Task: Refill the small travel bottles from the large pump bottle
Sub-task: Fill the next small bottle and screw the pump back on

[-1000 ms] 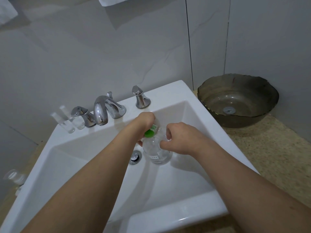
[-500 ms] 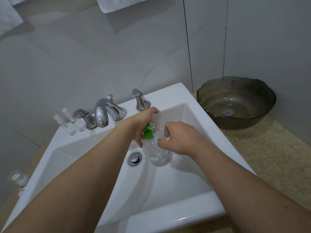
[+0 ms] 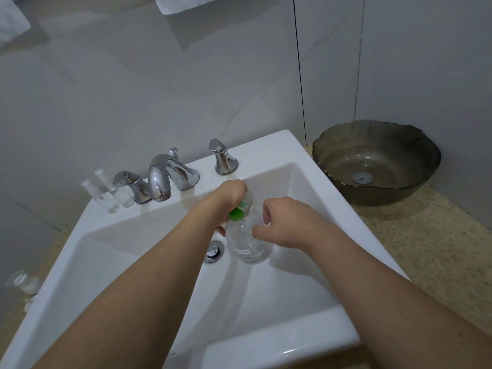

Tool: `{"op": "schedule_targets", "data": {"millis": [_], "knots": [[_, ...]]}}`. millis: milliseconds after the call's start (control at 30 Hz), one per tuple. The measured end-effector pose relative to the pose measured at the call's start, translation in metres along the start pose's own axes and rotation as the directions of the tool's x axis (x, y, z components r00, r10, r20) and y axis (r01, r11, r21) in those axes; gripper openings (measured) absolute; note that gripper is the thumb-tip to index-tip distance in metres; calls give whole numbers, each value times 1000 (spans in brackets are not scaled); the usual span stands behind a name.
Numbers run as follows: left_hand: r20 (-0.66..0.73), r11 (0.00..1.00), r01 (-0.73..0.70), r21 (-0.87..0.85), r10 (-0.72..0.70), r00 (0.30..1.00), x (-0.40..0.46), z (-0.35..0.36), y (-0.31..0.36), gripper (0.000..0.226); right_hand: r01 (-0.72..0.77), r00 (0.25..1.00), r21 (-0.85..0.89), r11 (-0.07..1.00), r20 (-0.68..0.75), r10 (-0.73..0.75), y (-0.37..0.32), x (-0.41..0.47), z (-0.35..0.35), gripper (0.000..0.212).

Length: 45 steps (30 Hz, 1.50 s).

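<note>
A large clear pump bottle [image 3: 250, 246] with a green leaf mark stands in the white sink basin [image 3: 266, 302], just right of the drain [image 3: 213, 251]. My left hand [image 3: 229, 198] grips its upper part from the far side, fingers curled over the top. My right hand [image 3: 282, 222] pinches something small and clear at the bottle's neck; what it is stays hidden by the fingers. Two small clear travel bottles [image 3: 106, 193] stand on the sink ledge left of the faucet. Another clear bottle [image 3: 22, 282] lies at the far left edge, blurred.
A chrome faucet [image 3: 165, 179] with two handles sits on the back ledge. A dark glass bowl basin [image 3: 375, 161] rests on the speckled counter [image 3: 426, 249] at the right. White towels hang at the top of the grey tiled wall.
My left hand has curled back down over the bottle's top after lifting its fingers half a second ago. The right hand stays at the neck. The bottle has not shifted.
</note>
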<state>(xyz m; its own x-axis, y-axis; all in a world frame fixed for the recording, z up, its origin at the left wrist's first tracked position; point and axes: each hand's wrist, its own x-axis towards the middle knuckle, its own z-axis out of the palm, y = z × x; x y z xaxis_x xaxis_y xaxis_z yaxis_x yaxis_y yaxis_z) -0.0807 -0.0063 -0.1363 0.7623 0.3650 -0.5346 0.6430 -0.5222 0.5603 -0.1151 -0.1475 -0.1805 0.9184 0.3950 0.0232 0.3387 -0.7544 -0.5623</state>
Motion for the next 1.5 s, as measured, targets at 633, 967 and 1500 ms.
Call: {"op": "schedule_targets", "data": {"millis": [633, 967, 1500], "knots": [[198, 997, 78, 3, -77, 977, 0, -22, 6, 59, 38, 996, 24, 999, -79, -36, -2, 2, -1, 29], [-1, 1000, 17, 22, -17, 1000, 0, -1, 1, 38, 8, 1000, 13, 1000, 16, -9, 0, 1, 0, 28], [187, 996, 80, -42, -71, 980, -3, -22, 3, 59, 45, 996, 14, 999, -77, -44, -3, 3, 0, 30]]}}
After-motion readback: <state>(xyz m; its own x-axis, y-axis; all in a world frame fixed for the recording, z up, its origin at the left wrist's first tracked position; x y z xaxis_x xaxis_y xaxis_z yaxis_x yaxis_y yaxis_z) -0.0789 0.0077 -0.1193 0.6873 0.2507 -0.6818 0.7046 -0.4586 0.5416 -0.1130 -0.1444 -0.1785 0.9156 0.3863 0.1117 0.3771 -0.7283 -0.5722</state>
